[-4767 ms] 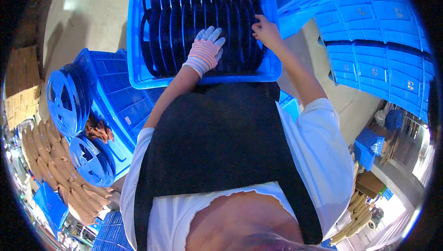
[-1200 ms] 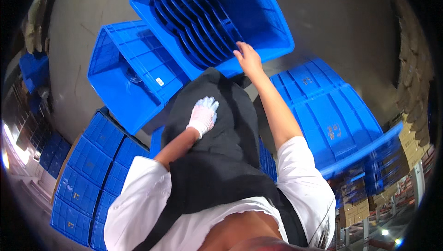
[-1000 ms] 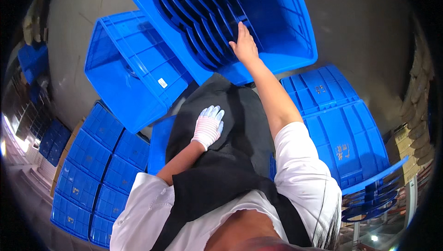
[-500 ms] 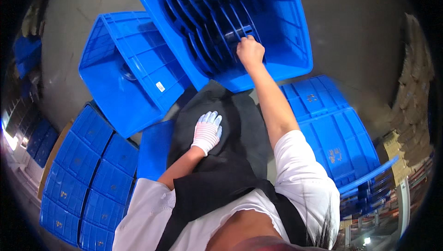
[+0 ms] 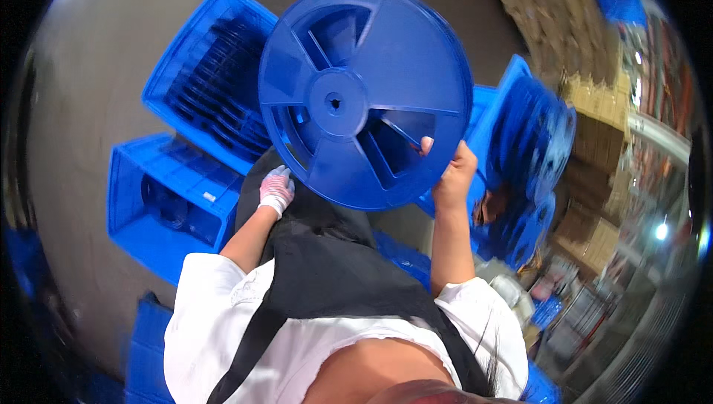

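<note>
A large blue plastic reel with cut-out windows and a small centre hole is held up in front of me. My right hand, bare, is closed on its lower right rim, with a fingertip showing through a window. My left hand, in a striped white and pink glove, lies on my black apron over the knee with its fingers stretched out. Behind the reel, at the left, a blue bin holds a row of several dark reels standing on edge.
A second blue bin lies nearer on the left, with a dark reel inside. To the right are blue reels stacked by a blue container. Brown cardboard and cartons stand farther right.
My right hand has drawn a reel out of the bin and carried it up and to the right. The view has turned rightward. My left hand still rests on the apron.
</note>
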`<state>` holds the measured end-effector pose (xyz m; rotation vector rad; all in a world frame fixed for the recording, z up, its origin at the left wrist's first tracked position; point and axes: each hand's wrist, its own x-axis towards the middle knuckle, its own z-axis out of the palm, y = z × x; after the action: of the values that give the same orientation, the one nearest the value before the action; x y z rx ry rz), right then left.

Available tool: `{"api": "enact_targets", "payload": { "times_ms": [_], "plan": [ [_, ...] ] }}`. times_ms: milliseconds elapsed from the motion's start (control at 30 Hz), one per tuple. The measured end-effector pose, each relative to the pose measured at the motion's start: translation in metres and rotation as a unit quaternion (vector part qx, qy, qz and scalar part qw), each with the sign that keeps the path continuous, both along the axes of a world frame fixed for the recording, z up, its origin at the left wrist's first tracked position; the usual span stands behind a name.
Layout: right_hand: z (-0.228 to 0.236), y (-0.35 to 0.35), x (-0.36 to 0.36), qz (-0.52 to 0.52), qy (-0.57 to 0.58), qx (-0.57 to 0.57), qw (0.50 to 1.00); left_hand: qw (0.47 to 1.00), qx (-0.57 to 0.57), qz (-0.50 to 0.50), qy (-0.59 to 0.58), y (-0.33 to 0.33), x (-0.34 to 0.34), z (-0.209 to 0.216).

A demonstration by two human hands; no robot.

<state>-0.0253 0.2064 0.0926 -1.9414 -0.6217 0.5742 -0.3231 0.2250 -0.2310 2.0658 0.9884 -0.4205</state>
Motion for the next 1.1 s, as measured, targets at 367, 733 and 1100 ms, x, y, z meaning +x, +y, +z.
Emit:
{"api": "enact_targets", "payload": {
  "times_ms": [367,733,1100],
  "plan": [
    [0.215,-0.302,-0.155,-0.549,-0.201,0.071,0.808,0.901,-0.032,-0.195,-0.387,-0.041,0.143,0.077],
    [0.265,-0.44,-0.329,-0.81,-0.216,0.061,0.542,0.747,-0.11,-0.405,-0.515,-0.153,0.28,0.244],
    [0.243,-0.447,-0.527,-0.944,-0.201,0.036,0.258,0.513,-0.234,-0.588,-0.58,-0.295,0.24,0.325]
  ]
}}
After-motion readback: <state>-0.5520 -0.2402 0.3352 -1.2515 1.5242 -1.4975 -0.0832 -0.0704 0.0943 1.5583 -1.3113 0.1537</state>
